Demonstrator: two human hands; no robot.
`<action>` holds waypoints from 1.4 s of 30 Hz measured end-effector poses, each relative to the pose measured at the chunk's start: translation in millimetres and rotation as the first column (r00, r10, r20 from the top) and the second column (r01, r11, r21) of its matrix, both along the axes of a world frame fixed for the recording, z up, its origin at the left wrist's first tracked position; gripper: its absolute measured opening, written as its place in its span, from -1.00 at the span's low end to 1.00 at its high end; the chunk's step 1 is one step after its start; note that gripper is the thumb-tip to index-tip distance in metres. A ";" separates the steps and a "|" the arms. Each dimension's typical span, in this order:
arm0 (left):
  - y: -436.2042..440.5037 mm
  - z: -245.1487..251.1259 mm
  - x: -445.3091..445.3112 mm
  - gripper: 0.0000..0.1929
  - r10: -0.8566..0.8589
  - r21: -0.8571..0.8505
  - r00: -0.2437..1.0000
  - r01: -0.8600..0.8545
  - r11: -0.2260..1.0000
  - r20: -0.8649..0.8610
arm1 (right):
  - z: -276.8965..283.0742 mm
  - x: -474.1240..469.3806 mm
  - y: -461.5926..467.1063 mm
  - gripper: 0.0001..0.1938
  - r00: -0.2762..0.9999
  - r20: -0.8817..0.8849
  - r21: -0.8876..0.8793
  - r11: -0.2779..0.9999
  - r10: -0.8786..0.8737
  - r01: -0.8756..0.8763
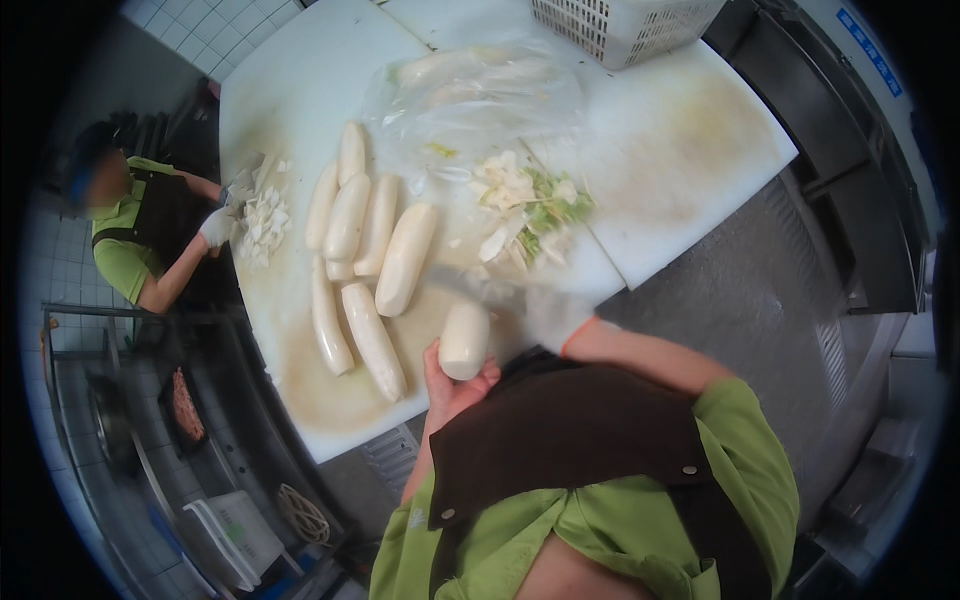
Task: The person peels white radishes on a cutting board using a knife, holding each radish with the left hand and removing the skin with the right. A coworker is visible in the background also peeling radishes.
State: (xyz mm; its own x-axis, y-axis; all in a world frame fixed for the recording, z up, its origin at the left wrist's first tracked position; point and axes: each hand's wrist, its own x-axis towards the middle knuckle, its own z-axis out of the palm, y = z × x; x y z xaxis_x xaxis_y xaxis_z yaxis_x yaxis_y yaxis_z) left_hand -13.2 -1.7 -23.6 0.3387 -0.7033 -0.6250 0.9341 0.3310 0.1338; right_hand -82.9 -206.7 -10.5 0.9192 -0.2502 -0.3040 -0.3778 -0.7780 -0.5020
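Note:
My bare left hand (pixel 452 391) cups a peeled white radish (pixel 465 337) from below, just over the near edge of the white table. In a white glove with an orange cuff, my right hand (pixel 556 316) grips a knife (pixel 463 282) beside that radish. Motion blurs the knife, and its handle is hidden in the glove. Left of the blade lies another peeled radish (pixel 406 259), with several more radishes (pixel 348 217) grouped behind it. Beyond the knife is a pile of radish peel and green leafy tops (pixel 536 202).
A clear plastic bag (pixel 480 97) holding radishes lies farther back on the white tabletop (pixel 675 195). A white plastic basket (pixel 630 34) stands at the far edge. At the left, a co-worker's gloved hands (pixel 219 225) are beside pale cut pieces (pixel 264 225). Metal shelving (pixel 142 319) stands lower left.

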 end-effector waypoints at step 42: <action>-4.5 -7.1 8.6 -0.35 0.058 -0.040 0.993 -0.062 0.997 -0.098 | 11.2 -13.2 6.7 -0.69 0.993 -0.044 -0.023 0.994 0.106 -0.108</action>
